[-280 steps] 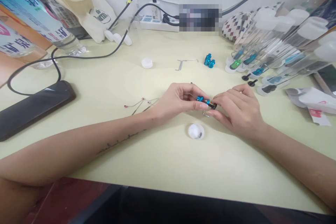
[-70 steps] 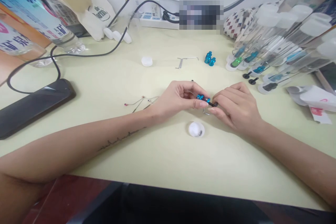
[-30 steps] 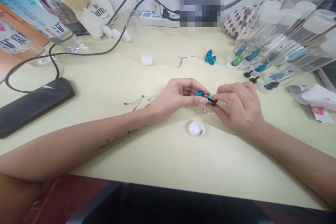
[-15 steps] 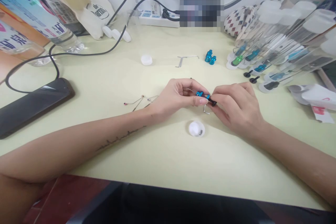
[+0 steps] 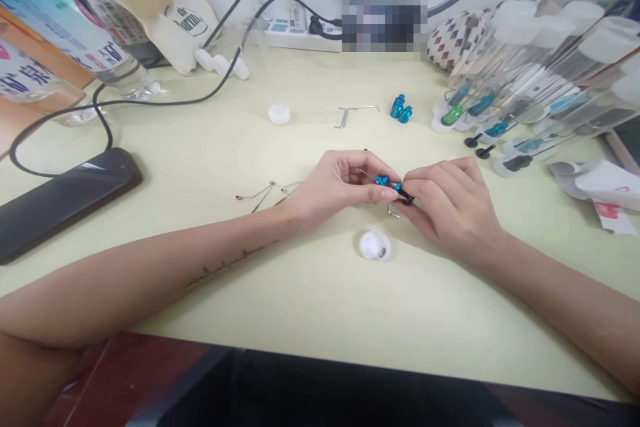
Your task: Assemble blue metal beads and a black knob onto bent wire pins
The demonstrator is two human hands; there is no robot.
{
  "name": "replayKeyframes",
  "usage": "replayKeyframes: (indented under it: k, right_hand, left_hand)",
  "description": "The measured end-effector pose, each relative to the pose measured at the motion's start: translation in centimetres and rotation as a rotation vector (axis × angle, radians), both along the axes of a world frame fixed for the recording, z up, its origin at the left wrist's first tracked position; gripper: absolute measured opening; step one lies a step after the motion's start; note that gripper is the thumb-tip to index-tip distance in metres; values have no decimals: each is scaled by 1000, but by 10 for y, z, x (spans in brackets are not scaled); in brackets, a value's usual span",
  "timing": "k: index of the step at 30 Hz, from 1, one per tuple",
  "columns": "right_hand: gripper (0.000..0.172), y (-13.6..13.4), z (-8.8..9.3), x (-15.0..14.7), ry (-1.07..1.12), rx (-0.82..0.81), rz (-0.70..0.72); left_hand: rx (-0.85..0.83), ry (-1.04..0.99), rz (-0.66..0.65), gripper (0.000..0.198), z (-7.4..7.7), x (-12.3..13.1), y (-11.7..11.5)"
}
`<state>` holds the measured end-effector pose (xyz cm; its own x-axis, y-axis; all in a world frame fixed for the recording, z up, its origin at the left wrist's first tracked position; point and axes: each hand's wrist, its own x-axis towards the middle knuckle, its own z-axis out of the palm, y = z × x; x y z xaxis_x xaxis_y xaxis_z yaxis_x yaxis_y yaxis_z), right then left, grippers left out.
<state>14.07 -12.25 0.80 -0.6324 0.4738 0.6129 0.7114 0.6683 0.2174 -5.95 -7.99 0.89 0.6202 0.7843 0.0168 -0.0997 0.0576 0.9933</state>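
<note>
Both my hands meet over the middle of the desk. My left hand is closed, pinching a small blue metal fitting with a thin wire running back into the palm. At the fitting's right end is a black stem with a flat head; the fingertips of my right hand close on it. My fingers partly hide how the two join. Just below, the bent end of an L-shaped metal key shows. Nearer me sits a white cap with tiny dark parts at its edge.
Two blue fittings, hex keys and a white cap lie beyond my hands. Thin beaded rods are left of them. Clear tubes stand right, near black flat-headed pieces. A power bank lies left.
Hardly anything differs. The blue fitting and black stem have shifted very slightly to the right, and my right fingers have moved a little around the stem.
</note>
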Motion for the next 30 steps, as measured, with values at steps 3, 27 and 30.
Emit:
replayKeyframes:
  k: [3,27,30]
  right_hand:
    - [8,1,-1,1,2,41,-8]
    - [21,0,3,-1,-4,1,-12]
    - [34,2,3,1,-12,-26,-7]
  left_hand:
    - [-8,-7,8,24,0,0,0]
    - [11,16,11,23,-1,-1,1]
    - [28,30,3,23,-1,-1,0]
